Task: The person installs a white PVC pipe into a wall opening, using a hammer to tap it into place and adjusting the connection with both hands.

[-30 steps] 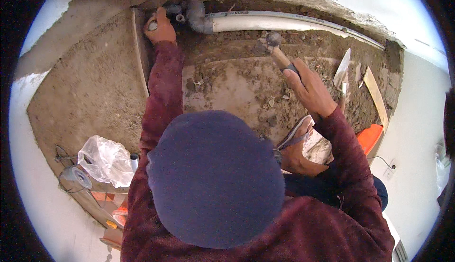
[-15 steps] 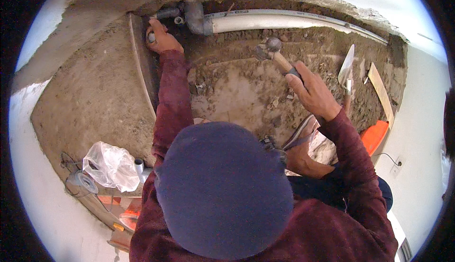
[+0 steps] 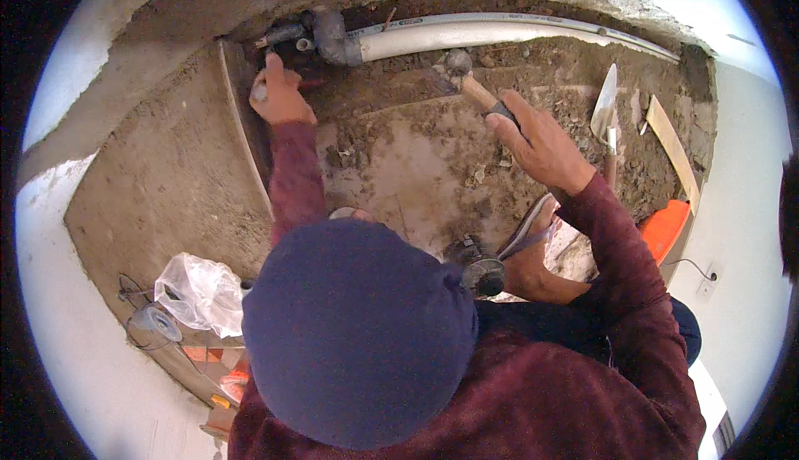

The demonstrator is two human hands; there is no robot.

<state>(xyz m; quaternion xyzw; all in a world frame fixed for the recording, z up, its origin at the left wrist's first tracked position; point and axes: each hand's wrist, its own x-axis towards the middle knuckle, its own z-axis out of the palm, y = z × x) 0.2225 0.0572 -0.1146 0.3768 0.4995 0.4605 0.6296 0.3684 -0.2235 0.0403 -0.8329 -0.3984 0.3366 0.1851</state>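
Right hand [image 3: 545, 148] gripping hammer [image 3: 479, 94], left hand [image 3: 285, 98] working at upper left

A person in a dark blue cap [image 3: 362, 335] and maroon top [image 3: 574, 402] is filling the lower centre, leaning over muddy brown ground [image 3: 408, 160] that is spreading across the middle of the frame. A white pipe [image 3: 458, 40] is running from top centre towards the upper right. At lower left, a clear plastic bag [image 3: 200, 294] is lying crumpled. A pale strip [image 3: 672, 150] is slanting at right, and beside it a trowel [image 3: 604, 106] is pointing its blade upward. The right hand is grasping the hammer's handle right of centre, its head facing upper left. A grey elbow [image 3: 333, 40] is meeting the pipe's left end. Just below and left of it, the left hand is curling around a pale round-ended object [image 3: 260, 91], too blurred to identify.
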